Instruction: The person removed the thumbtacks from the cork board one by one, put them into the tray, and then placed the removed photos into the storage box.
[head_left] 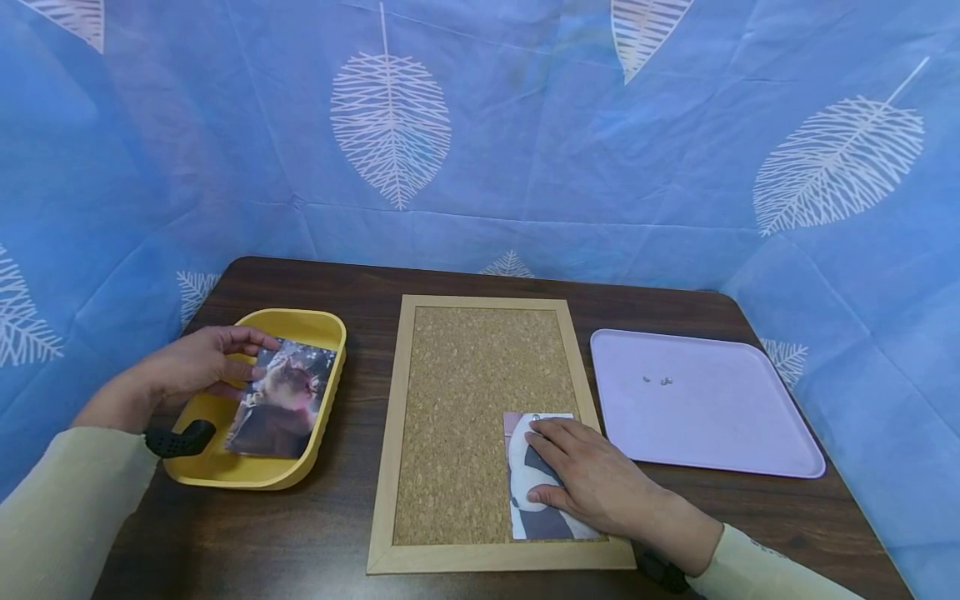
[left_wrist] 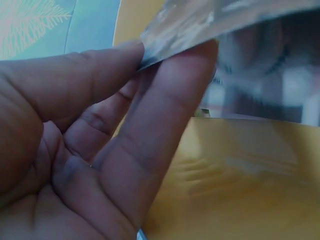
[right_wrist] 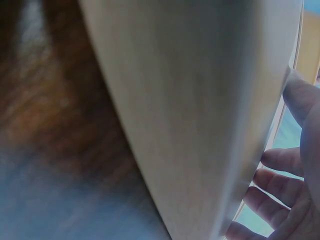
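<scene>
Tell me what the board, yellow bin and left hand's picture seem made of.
Board: apparently matte cork, from its speckled tan surface; its pale, faintly grained frame looks like smooth wood. Yellow bin: probably smooth plastic, given its even colour and rounded corners. Picture: likely glossy photo paper or card: thin, printed, with apparent sheen in the left wrist view.

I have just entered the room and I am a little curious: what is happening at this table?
A person is handling two pictures. The left hand pinches a dark, pinkish photo by its edge at the yellow tray. The right hand rests on a grey-and-white picture, which lies in the near right corner of the corkboard. To the right, a few small pieces lie on the pale purple tray.
</scene>
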